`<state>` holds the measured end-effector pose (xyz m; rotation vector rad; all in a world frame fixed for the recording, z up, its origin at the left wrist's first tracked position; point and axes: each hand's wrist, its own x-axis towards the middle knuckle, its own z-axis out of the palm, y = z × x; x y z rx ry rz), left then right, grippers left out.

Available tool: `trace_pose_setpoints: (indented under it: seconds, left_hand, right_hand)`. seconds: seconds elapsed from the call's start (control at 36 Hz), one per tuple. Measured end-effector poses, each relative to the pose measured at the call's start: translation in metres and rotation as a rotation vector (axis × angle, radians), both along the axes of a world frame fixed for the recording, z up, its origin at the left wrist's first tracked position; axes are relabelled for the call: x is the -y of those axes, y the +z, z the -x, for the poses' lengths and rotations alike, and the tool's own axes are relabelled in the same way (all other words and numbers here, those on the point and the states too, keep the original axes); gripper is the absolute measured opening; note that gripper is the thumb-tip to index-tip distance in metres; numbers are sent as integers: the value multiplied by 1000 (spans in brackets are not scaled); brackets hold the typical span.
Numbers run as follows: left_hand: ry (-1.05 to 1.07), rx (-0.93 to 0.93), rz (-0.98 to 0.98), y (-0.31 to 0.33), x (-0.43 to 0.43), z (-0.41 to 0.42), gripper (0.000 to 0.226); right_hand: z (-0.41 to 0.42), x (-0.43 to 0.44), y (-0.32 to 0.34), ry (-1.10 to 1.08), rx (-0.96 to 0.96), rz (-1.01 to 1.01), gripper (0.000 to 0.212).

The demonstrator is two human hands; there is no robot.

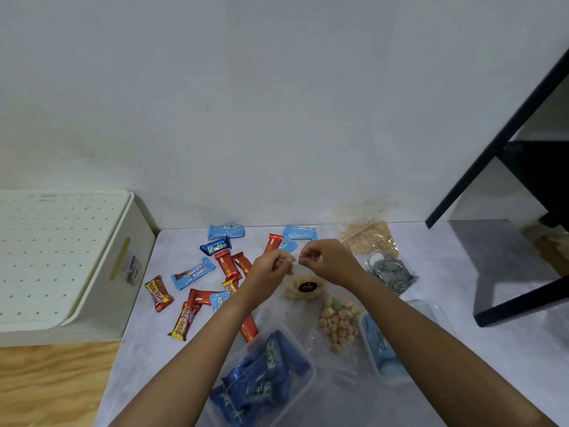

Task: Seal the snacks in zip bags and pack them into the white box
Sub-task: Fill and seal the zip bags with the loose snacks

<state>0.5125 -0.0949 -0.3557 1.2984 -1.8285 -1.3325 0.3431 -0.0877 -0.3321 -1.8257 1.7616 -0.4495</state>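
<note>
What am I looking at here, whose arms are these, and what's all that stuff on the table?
There is no machine: these are a person's two bare arms, seen from one camera worn on their head, looking down. The left hand and right hand each pinch the top edge of a clear zip bag holding pale snacks. On the grey table lie loose snack bars in red, blue and yellow wrappers, three more filled bags, and two clear tubs of blue packets. The white box stands at the left, lid on.
</note>
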Motion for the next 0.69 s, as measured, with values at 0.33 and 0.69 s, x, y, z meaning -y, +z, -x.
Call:
trace_pose_setpoints:
  seconds: [0.33,0.69]
  left_hand:
    - [7,106,195,-8,6,14,15]
    - [399,-18,272,-12,-8,29,11]
  right_hand:
    - [35,-6,11,-53,159,-117,13]
    - [39,-13,0,-144,171,-37,13]
